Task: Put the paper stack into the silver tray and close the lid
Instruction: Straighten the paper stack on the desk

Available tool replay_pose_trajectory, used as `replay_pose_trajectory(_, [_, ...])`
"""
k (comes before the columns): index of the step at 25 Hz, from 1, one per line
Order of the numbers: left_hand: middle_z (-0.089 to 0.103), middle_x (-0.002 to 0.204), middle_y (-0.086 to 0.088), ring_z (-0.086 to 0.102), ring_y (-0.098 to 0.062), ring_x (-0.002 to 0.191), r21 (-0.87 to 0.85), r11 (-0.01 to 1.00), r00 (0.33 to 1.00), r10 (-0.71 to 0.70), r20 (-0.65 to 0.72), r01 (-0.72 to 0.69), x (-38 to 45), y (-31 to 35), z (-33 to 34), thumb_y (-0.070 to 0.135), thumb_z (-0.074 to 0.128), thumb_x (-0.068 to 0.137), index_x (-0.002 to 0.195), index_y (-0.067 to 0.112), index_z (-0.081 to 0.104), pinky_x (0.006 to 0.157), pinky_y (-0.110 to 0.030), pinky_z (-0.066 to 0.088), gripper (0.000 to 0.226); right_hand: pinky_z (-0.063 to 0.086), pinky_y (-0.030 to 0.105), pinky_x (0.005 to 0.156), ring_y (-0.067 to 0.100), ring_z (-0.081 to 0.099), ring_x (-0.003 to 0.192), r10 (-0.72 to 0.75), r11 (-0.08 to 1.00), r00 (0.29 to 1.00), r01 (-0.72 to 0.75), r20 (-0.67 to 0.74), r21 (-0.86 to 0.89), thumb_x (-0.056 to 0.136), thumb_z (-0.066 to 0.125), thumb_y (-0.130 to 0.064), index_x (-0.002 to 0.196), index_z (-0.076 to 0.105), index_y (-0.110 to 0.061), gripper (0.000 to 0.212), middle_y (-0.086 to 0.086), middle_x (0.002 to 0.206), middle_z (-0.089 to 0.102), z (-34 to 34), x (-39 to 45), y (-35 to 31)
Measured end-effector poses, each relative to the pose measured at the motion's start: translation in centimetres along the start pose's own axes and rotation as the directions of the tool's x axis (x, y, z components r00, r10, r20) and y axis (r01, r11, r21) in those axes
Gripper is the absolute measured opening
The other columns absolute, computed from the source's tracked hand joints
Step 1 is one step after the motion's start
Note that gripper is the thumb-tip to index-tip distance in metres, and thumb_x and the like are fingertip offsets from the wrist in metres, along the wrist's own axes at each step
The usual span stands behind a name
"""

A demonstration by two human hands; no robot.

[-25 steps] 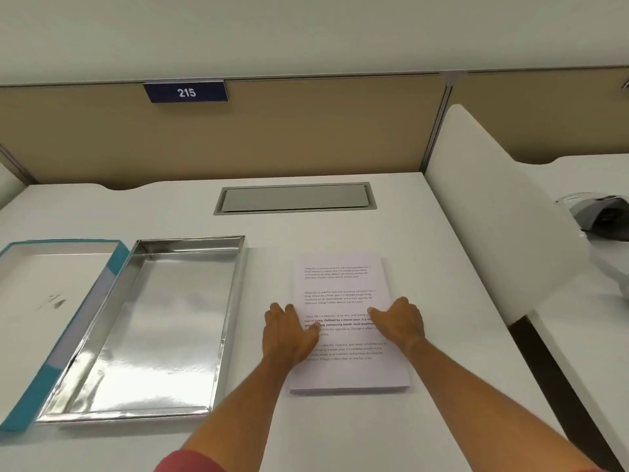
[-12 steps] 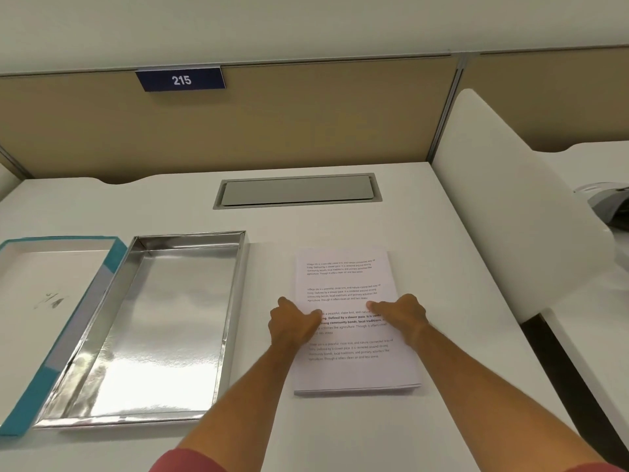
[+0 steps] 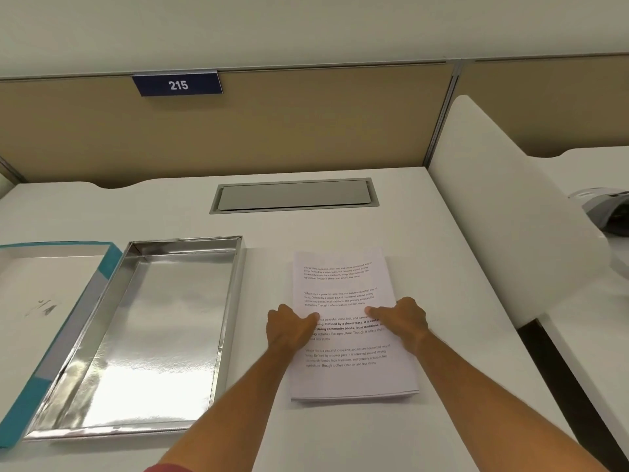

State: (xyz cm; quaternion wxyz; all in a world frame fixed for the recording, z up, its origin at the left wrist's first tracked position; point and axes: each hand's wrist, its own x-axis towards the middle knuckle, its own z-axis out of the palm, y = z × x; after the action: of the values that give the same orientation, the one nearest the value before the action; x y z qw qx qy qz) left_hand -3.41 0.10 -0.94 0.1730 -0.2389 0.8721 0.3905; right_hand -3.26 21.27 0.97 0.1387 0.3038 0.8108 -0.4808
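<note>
Early stage: paper stack (image 3: 350, 301) on tabletop (image 3: 340, 226) right of empty silver tray (image 3: 183, 240), left hand (image 3: 289, 330) and right hand (image 3: 403, 320) curled gripping its sides, lid (image 3: 51, 284) off beyond tray's left.

White "215" on dark blue plate (image 3: 177, 84), fixed at top edge of tan partition (image 3: 272, 131). Top sheet of paper stack (image 3: 350, 301): four printed paragraphs, each beginning "Village life is a peaceful, close-knit, and nature-connected way of living. Defined by a slower pace..."; third paragraph partly bold, partly hidden under hands. Faint dark marks inside lid (image 3: 44, 308), unreadable.
</note>
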Motion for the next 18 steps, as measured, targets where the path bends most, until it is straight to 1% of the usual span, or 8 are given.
replay_pose_trajectory(2, [0.062,0.112,-0.008,0.065,-0.03,0.1,-0.055,0.998,1.0,0.016,-0.005,-0.016,-0.1,-0.1,-0.1,0.052,0.069,0.065,0.113,0.008,0.055,0.088,-0.045,0.057,0.066,0.058,0.036,0.076,0.027,0.069,0.088,0.001,0.998,0.999,-0.003,0.032,0.055,0.068,0.084,-0.033,0.095,0.063,-0.006,0.043,0.007,0.095,0.07,-0.1,0.4,0.3])
replay_pose_trajectory(5, [0.065,0.104,-0.005,0.068,-0.026,0.092,-0.215,0.977,0.999,0.02,0.031,-0.013,0.1,-0.3,-0.4,0.041,0.073,0.072,0.1,0.012,0.053,0.082,-0.043,0.059,0.045,0.061,0.042,0.077,0.029,0.072,0.085,0.017,0.991,0.995,-0.029,0.097,0.131,0.063,0.085,-0.032,0.101,0.066,-0.004,0.051,0.011,0.097,0.073,-0.4,1.1,0.7])
replay_pose_trajectory(7, [0.067,0.1,-0.007,0.068,-0.025,0.089,-0.303,0.953,0.997,0.028,0.068,-0.006,0.4,-0.6,-0.8,0.032,0.074,0.078,0.087,0.014,0.052,0.075,-0.037,0.058,0.03,0.061,0.044,0.078,0.031,0.073,0.082,0.029,0.983,0.992,-0.05,0.12,0.176,0.068,0.081,-0.03,0.095,0.067,-0.003,0.041,0.014,0.094,0.075,-0.6,1.7,1.2])
replay_pose_trajectory(9, [0.07,0.098,-0.011,0.07,-0.028,0.087,-0.374,0.927,0.997,0.019,0.078,0.012,0.9,-1.1,-1.4,0.028,0.072,0.083,0.081,0.011,0.053,0.072,-0.039,0.059,0.026,0.059,0.041,0.078,0.032,0.072,0.082,0.061,0.966,0.992,-0.087,0.115,0.244,0.077,0.073,-0.029,0.091,0.067,-0.003,0.03,0.015,0.094,0.075,-1.0,2.0,1.2])
replay_pose_trajectory(11, [0.073,0.097,-0.018,0.073,-0.033,0.085,-0.443,0.895,0.994,-0.016,0.107,0.062,1.7,-1.4,-2.2,0.026,0.069,0.085,0.086,0.006,0.057,0.074,-0.046,0.062,0.024,0.056,0.039,0.072,0.031,0.07,0.078,0.09,0.951,0.989,-0.119,0.116,0.284,0.082,0.066,-0.026,0.094,0.067,-0.001,0.028,0.015,0.091,0.075,-1.5,2.4,1.3])
replay_pose_trajectory(12, [0.074,0.095,-0.019,0.074,-0.034,0.083,-0.474,0.876,0.989,-0.026,0.144,0.092,1.9,-1.5,-2.5,0.023,0.067,0.087,0.091,0.004,0.058,0.072,-0.047,0.062,0.021,0.056,0.036,0.069,0.03,0.069,0.074,0.102,0.946,0.985,-0.139,0.139,0.293,0.085,0.064,-0.023,0.096,0.066,-0.001,0.025,0.014,0.087,0.074,-1.9,2.6,1.2])
replay_pose_trajectory(15, [0.076,0.085,-0.015,0.075,-0.027,0.072,-0.498,0.852,0.961,-0.02,0.276,0.161,2.2,-1.3,-3.2,0.013,0.062,0.092,0.103,0.003,0.06,0.059,-0.036,0.06,0.015,0.055,0.032,0.06,0.027,0.069,0.072,0.122,0.943,0.965,-0.185,0.231,0.276,0.091,0.06,-0.014,0.095,0.065,-0.002,0.014,0.013,0.084,0.073,-2.8,2.8,1.0])
replay_pose_trajectory(18, [0.078,0.086,-0.013,0.076,-0.025,0.074,-0.468,0.871,0.938,0.023,0.345,0.151,2.5,-1.0,-3.3,0.014,0.062,0.093,0.104,0.001,0.062,0.059,-0.034,0.06,0.017,0.058,0.037,0.063,0.029,0.07,0.077,0.099,0.946,0.961,-0.172,0.26,0.275,0.093,0.06,-0.012,0.096,0.066,-0.002,0.012,0.016,0.09,0.073,-2.7,3.2,1.2])
